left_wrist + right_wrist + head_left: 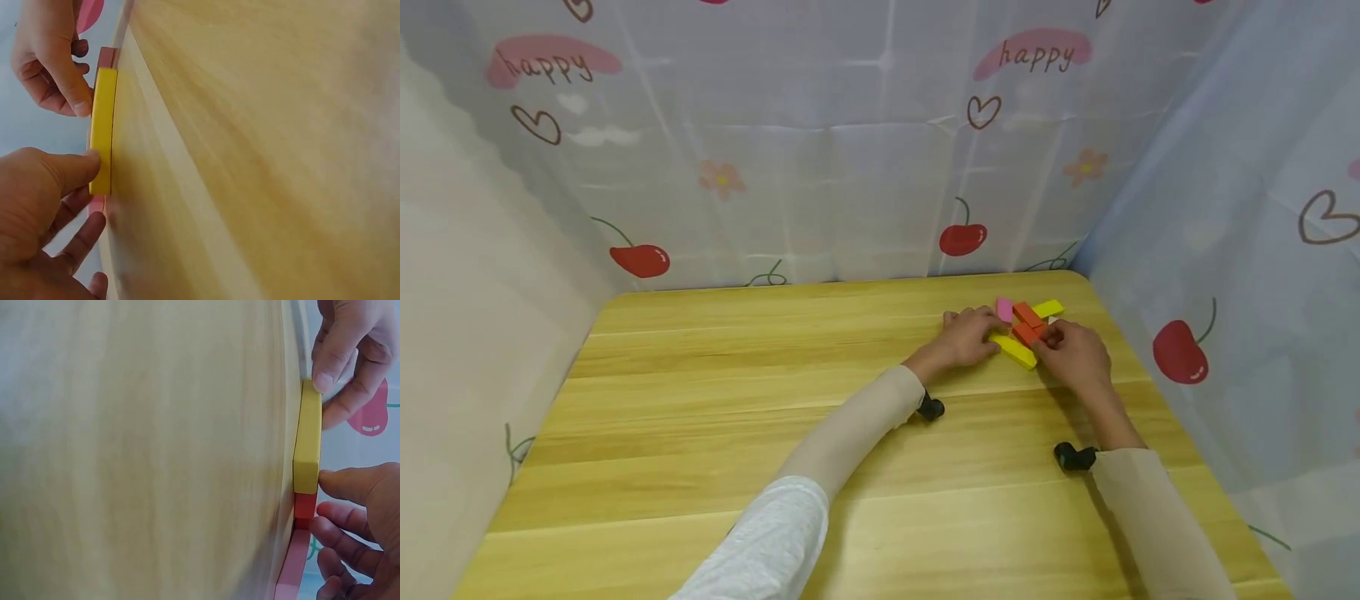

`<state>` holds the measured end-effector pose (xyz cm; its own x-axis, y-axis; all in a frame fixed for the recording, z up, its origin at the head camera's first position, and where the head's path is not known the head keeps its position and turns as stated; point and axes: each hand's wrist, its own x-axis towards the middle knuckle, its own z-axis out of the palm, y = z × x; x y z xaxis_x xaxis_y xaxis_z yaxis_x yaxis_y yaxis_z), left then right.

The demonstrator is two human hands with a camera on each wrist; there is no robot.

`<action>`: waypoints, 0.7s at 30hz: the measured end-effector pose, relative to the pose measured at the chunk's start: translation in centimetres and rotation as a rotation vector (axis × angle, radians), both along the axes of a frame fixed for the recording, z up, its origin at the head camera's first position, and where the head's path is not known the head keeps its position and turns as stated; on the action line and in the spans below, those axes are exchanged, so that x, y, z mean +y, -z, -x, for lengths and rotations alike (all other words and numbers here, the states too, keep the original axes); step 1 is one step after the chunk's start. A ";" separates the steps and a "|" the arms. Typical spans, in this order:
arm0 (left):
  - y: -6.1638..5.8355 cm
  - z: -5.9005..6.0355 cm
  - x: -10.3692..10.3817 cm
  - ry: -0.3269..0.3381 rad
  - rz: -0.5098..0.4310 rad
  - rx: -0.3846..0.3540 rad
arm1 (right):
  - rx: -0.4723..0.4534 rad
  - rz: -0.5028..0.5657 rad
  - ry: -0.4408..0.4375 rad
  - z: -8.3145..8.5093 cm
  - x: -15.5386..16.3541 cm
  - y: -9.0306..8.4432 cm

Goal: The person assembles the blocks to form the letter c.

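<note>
Several wooden blocks lie flat together near the table's far right corner. In the head view my left hand (967,336) reaches them from the left. Its thumb touches the near yellow block (104,131), with a finger behind that block. My right hand (1077,354) is on the opposite side, thumb and index finger at the end of the nearer orange block (1027,334). A second orange block (1027,314) lies against it. Behind are a pink block (1004,309) and another yellow block (1048,308). A pale block (1052,320) is mostly hidden by my right hand.
The wooden table (715,417) meets a printed curtain (850,183) at the back and another curtain (1247,250) on the right. A black wrist camera (931,407) sits at the left cuff, a second black camera (1073,457) at the right.
</note>
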<state>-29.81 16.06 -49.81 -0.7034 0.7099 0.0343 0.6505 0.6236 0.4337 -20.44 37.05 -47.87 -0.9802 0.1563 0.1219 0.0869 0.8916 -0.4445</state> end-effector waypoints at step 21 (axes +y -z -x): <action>-0.4 -0.3 -0.7 0.068 0.046 0.004 | -0.078 0.008 0.036 -0.5 0.2 -0.2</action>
